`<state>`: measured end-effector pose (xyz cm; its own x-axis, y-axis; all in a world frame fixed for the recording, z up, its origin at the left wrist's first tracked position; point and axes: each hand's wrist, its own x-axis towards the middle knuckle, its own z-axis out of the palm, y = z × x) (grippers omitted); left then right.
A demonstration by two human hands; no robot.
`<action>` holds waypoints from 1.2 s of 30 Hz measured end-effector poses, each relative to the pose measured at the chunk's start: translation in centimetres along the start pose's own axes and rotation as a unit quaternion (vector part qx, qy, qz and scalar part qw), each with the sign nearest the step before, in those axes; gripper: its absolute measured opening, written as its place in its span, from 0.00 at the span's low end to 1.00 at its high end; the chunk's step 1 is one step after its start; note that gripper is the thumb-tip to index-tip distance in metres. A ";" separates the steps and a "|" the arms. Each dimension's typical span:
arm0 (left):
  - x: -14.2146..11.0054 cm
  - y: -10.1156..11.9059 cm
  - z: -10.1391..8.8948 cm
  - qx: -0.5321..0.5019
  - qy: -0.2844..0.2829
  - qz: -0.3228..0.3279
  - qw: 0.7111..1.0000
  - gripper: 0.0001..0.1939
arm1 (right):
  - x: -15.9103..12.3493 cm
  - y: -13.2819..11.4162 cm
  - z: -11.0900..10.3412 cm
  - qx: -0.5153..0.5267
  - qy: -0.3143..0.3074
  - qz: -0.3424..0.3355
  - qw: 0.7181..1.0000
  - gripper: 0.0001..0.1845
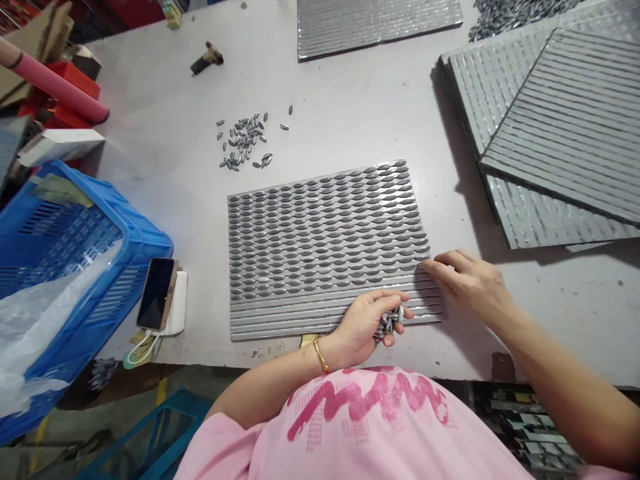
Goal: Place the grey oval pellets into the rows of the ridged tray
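A grooved grey sheet (pixel 300 313) lies on the table before me. Rows of small spindle-shaped metal pieces (pixel 320 233) fill its grooves, except for the several grooves nearest me. Over the bare grooves, my left hand (pixel 373 320) is curled around a handful of the same metal pieces (pixel 389 323). The fingertips of my right hand (pixel 465 277) are pinched together at the sheet's right edge, by the end of the nearest filled row. Whatever they hold, if anything, is hidden by the fingers. Beyond the sheet, a loose pile of metal pieces (pixel 245 140) rests on the table.
Stacked ribbed sheets (pixel 565 133) stand at the right, with a large heap of metal pieces (pixel 520 17) behind. Another ribbed sheet (pixel 380 27) lies at the far side. A blue basket (pixel 145 227), a phone (pixel 157 293) and a small black-handled tool (pixel 206 59) are leftward.
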<state>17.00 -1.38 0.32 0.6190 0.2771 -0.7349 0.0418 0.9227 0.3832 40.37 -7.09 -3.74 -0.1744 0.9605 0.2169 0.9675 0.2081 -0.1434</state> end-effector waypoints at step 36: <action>-0.6 0.5 -0.4 -0.029 0.024 0.060 0.998 0.19 | 2.0 0.1 0.7 0.102 0.109 0.129 0.980 0.08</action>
<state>16.29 -1.02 0.72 0.5791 0.3974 -0.7119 -0.0767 0.8959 0.4377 39.98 -4.97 -4.03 0.1368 0.9284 0.3455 0.9136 0.0166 -0.4063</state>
